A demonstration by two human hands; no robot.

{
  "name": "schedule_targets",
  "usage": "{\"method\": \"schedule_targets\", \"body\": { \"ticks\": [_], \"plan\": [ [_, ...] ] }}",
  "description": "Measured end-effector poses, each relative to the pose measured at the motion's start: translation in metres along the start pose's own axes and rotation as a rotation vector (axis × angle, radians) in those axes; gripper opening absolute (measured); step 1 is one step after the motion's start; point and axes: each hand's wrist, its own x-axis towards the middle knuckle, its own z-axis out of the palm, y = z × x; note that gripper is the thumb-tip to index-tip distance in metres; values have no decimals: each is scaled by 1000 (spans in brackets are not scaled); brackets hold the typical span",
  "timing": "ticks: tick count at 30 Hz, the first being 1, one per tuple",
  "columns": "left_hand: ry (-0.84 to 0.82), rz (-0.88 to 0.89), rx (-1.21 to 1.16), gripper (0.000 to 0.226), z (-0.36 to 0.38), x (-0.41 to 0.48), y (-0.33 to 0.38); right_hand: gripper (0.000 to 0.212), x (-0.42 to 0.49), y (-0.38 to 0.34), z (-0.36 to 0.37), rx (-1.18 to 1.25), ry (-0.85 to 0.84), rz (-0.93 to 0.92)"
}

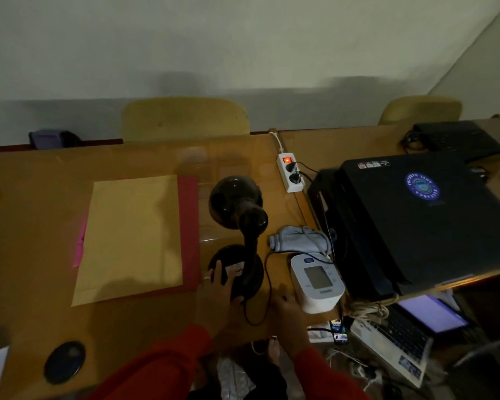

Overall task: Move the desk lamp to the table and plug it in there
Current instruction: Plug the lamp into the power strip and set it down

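A black gooseneck desk lamp (240, 215) stands on the wooden table (35, 197), its round base (254, 264) near the front edge and its shade pointing away from me. My left hand (217, 295) rests on the left side of the base, fingers spread over it. My right hand (286, 310) lies on the table just right of the base, next to the lamp's black cord (267, 298), which loops off the front edge. A white power strip (290, 174) with a lit red switch lies beyond the lamp, two black plugs in it.
A tan envelope on a red folder (133, 238) lies left of the lamp. A white blood pressure monitor (316, 281) and its grey cuff (298, 239) sit right of it. A black printer (422, 217) fills the right side. A dark round disc (64, 362) lies front left.
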Motion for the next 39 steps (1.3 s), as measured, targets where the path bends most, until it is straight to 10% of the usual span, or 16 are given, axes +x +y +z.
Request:
{"method": "schedule_targets", "body": {
  "ticks": [17, 39],
  "plan": [
    [172, 108, -291, 107, 4, -9, 11, 32, -17, -14, -17, 553, 17, 478],
    [109, -244, -214, 66, 34, -44, 76, 33, 19, -15, -111, 558, -61, -269]
  ]
}}
